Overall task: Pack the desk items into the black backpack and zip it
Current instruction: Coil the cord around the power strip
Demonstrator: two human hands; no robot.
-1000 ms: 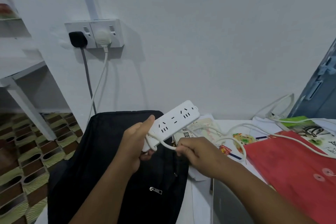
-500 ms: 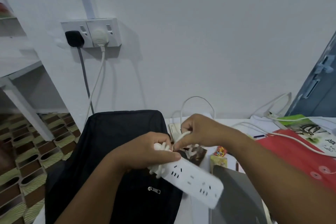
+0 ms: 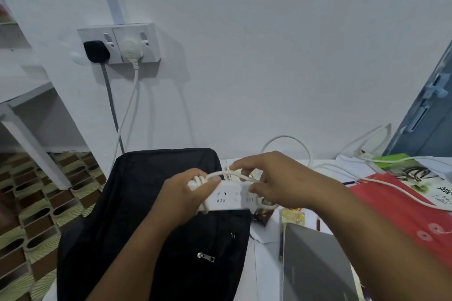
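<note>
Hands meet over a white power strip (image 3: 226, 197) held above the black backpack (image 3: 137, 215), which lies flat beneath them with its zipper pull (image 3: 206, 257) showing on the front panel. The left hand (image 3: 187, 197) grips the strip's near end, fingers curled round it and thumb pressed across the top, pinning turns of white cable (image 3: 234, 175) already wound about the body. The right hand (image 3: 276, 179), just beside the left, pinches a strand of that cable between thumb and forefinger above the strip, its other fingers loosely bent round the strip's far end. From the right hand the cable loops up and behind, then trails away to the right across a red envelope (image 3: 403, 215). Below the right wrist lies a grey laptop (image 3: 315, 264), closed on the white desk (image 3: 265, 273), with small snack packets (image 3: 292, 216) just under the strip. Beyond the envelope, further right of the hand, rests a green-and-white packet (image 3: 413, 173). On the wall above the left hand, a double socket (image 3: 119, 43) carries one black plug (image 3: 96, 51) and one white plug (image 3: 130, 47), their leads dropping behind the backpack.
</note>
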